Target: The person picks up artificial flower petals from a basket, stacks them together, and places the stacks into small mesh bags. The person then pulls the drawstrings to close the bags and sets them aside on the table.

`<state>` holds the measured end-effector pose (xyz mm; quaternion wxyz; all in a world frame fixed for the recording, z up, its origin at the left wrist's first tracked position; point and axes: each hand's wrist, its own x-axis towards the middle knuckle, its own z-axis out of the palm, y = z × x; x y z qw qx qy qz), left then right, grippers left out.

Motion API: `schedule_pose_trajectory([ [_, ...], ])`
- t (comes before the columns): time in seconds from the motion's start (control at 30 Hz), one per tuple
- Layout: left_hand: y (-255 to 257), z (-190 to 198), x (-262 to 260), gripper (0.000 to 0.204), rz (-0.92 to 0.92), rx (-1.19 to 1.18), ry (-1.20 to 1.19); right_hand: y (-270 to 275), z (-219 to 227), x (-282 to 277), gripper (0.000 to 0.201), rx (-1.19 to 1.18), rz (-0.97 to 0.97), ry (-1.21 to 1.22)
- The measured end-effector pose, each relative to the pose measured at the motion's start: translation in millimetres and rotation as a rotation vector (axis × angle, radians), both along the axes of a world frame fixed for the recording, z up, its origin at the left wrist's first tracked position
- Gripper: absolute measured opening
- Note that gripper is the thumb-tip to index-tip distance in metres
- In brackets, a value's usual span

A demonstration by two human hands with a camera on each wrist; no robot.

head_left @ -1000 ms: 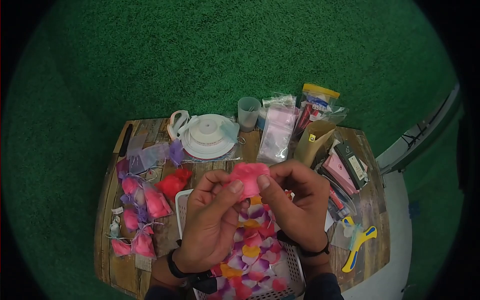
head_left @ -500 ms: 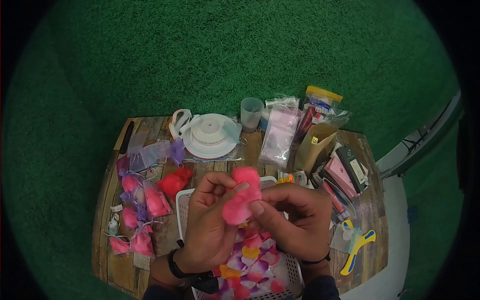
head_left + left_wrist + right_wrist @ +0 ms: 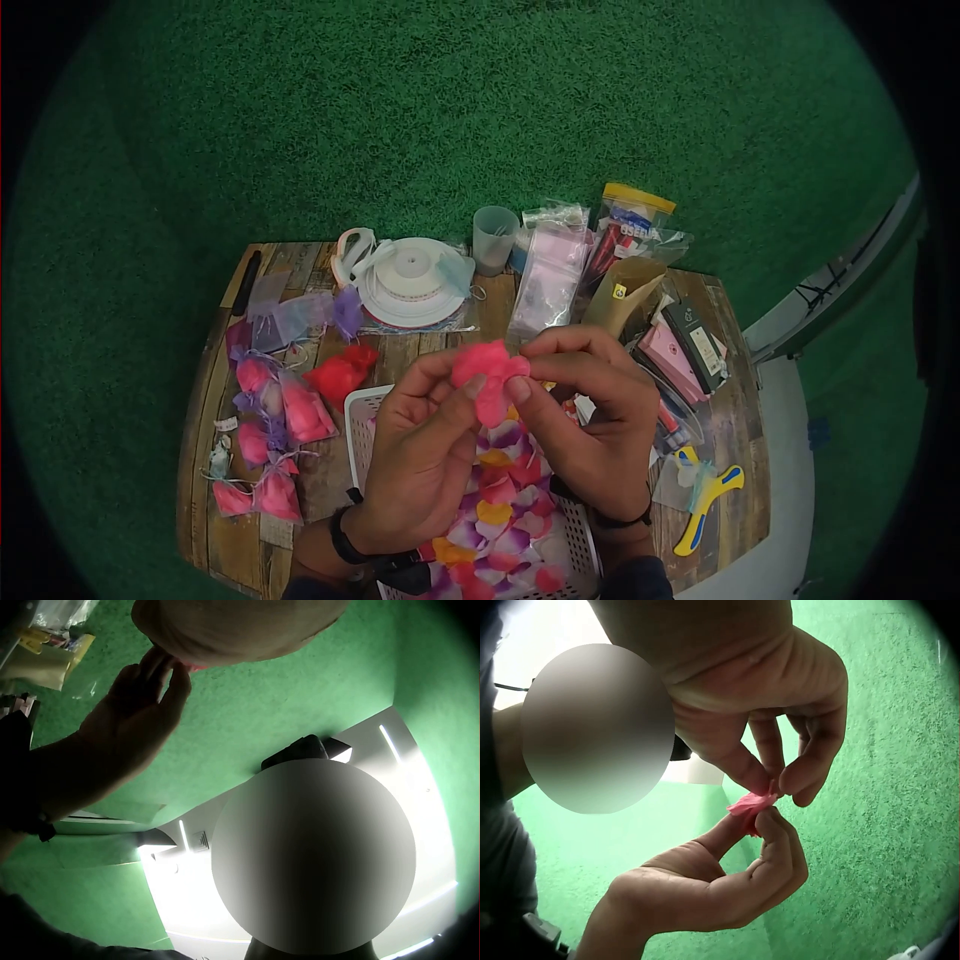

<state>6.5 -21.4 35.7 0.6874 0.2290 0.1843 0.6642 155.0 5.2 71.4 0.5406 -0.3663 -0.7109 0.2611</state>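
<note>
Both hands are raised over a white basket (image 3: 357, 425) of pink, purple, white and orange petals (image 3: 493, 513). The left hand (image 3: 420, 455) pinches the left side of some pink petals (image 3: 489, 375) between thumb and fingers, and the right hand (image 3: 600, 430) pinches their right side. In the right wrist view the pink petals (image 3: 751, 804) sit between the fingertips of the right hand (image 3: 757, 697), above, and the left hand (image 3: 705, 889), below. Only a sliver of pink shows in the left wrist view, beside the right hand (image 3: 139, 724).
Filled pink pouches (image 3: 303, 410) and a red pouch (image 3: 343, 371) lie left. Behind are a white ribbon spool (image 3: 412, 280), a translucent cup (image 3: 494, 240), clear packets (image 3: 550, 275) and a brown paper bag (image 3: 625, 290). A yellow-and-blue tool (image 3: 707, 508) lies right, near dark and pink cards (image 3: 690, 345).
The pink petals turned and lengthened between the hands, then came back to a more bunched, spread shape. Both hands stay close together, with the fingers of the right hand shifting around them.
</note>
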Motion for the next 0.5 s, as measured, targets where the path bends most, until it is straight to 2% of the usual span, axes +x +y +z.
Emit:
schedule_pose_trajectory([
  [0.07, 0.6, -1.1, 0.4, 0.026, -0.003, 0.026, 0.039, 1.1, -1.3, 0.3, 0.014, -0.024, -0.003, 0.02],
  [0.13, -0.7, 2.9, 2.3, 0.026, 0.018, -0.018, -0.055, 2.0, -3.1, 0.1, 0.013, -0.04, 0.036, 0.021],
  [0.23, -0.6, 3.0, 1.4, 0.025, -0.007, -0.023, -0.053, -0.4, -1.3, -0.3, 0.012, -0.111, 0.064, 0.047],
  [0.5, 0.1, 8.0, 3.6, 0.028, -0.03, -0.024, -0.025, -0.6, -1.4, -1.2, 0.013, -0.21, 0.052, 0.097],
])
